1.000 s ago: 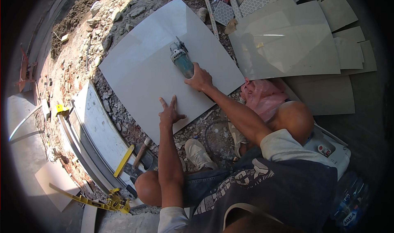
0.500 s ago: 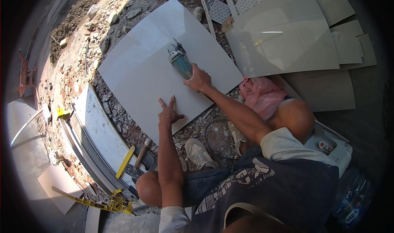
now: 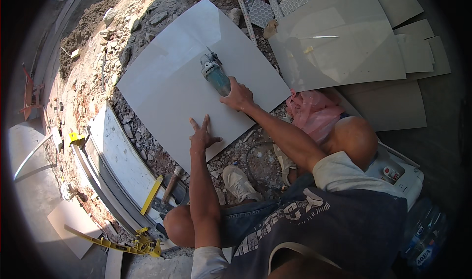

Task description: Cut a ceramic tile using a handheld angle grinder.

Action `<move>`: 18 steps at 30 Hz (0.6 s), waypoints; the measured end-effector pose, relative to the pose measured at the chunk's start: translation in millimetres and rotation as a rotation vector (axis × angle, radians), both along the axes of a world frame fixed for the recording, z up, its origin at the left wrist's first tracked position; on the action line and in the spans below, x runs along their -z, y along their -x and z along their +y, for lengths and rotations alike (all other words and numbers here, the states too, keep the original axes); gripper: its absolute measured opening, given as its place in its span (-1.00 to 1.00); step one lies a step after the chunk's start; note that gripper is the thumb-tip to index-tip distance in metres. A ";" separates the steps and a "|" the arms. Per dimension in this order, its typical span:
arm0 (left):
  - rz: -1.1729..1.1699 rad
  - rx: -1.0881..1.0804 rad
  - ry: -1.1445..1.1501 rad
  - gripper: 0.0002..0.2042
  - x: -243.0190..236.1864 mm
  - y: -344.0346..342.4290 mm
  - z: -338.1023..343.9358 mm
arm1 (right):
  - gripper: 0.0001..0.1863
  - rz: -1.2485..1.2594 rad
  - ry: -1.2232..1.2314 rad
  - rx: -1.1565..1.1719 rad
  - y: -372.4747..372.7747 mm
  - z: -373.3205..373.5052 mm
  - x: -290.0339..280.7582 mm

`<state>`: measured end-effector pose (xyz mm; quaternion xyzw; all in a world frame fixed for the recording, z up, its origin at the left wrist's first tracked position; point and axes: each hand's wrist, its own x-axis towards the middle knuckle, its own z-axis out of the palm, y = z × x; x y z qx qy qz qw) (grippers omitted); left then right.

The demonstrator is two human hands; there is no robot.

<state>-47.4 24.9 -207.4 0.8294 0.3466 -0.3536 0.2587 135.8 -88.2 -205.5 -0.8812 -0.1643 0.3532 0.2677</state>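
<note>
Closed round the rear body of a teal angle grinder with a grey metal head [image 3: 215,77], the right hand [image 3: 239,94] has the tool clamped in its fingers. Beneath it lies a large, square, glossy off-white tile [image 3: 172,95], flat over broken grey-brown rubble [image 3: 156,157]. The left hand [image 3: 201,135] rests on the tile's near part, fingers spread apart, gripping nothing and apparently steadying it.

Work with the grinder looks under way rather than finished: the tool is in place over the middle of the tile, and no piece has come away from it. How much cutting is done, and so how much is left, cannot be judged, as no clear groove shows.

The disc is seen almost edge-on, so whether it spins or touches the surface is unclear. A bright patch of light on the tile's far part could mask a faint line. The left forearm covers some of the tile's near corner. A thin dark cable [image 3: 247,157] loops by the shoes, its link to the grinder hidden. Clear plastic bottles [image 3: 424,235] fade into the dark lens rim.
</note>
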 end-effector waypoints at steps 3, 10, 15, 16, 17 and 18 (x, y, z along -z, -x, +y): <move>0.018 0.002 0.008 0.11 -0.9 -0.9 0.5 | -0.11 0.004 0.004 -0.002 0.5 -0.7 -1.2; 0.025 0.010 0.001 0.12 0.7 -1.1 2.1 | -0.11 -0.001 0.003 -0.010 1.1 -2.1 -0.4; 0.021 0.003 0.012 0.12 1.9 0.0 2.7 | -0.10 0.004 0.008 -0.010 1.7 -3.0 -0.9; 0.021 0.003 0.011 0.12 2.5 0.6 2.9 | -0.10 0.006 0.010 -0.010 2.2 -2.8 -1.3; 0.018 0.009 0.001 0.12 3.1 0.9 2.4 | -0.10 0.007 0.010 -0.010 2.2 -3.6 -1.2; 0.015 0.015 -0.008 0.12 3.7 1.1 2.1 | -0.10 0.009 0.010 -0.009 2.1 -4.4 -1.2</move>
